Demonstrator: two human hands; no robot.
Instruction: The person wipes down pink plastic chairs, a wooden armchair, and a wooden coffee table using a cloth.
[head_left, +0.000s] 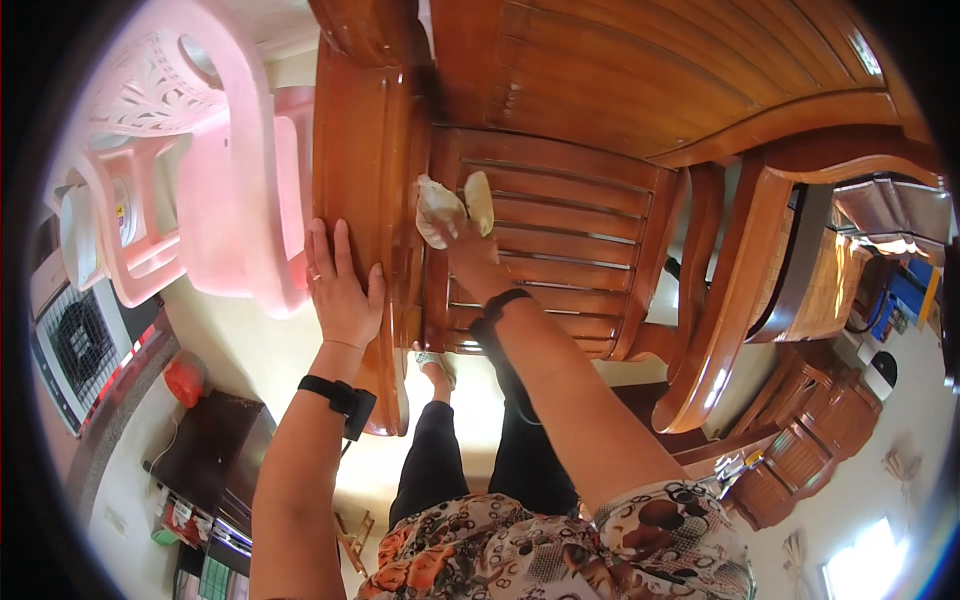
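Observation:
A polished wooden armchair with a slatted seat (555, 217) stands before me. My left hand (343, 304) lies flat on its broad left armrest (356, 172), palm down, with the thumb held apart from the fingers. My right hand (469, 251), somewhat blurred, is over the left part of the seat, close to the inner side of that armrest. Its fingers are on a pale, crumpled cloth (437, 204), part of which sticks out as a yellowish fold (480, 196). The fingertips are partly hidden in the cloth.
Stacked pink plastic chairs (251, 172) stand close to the left armrest. The wooden backrest (592, 75) rises ahead, and the right armrest (720, 300) bounds the seat. Further right are a woven-topped surface (817, 277) and more carved wooden furniture (810, 435). A dark cabinet (202, 435) is at lower left.

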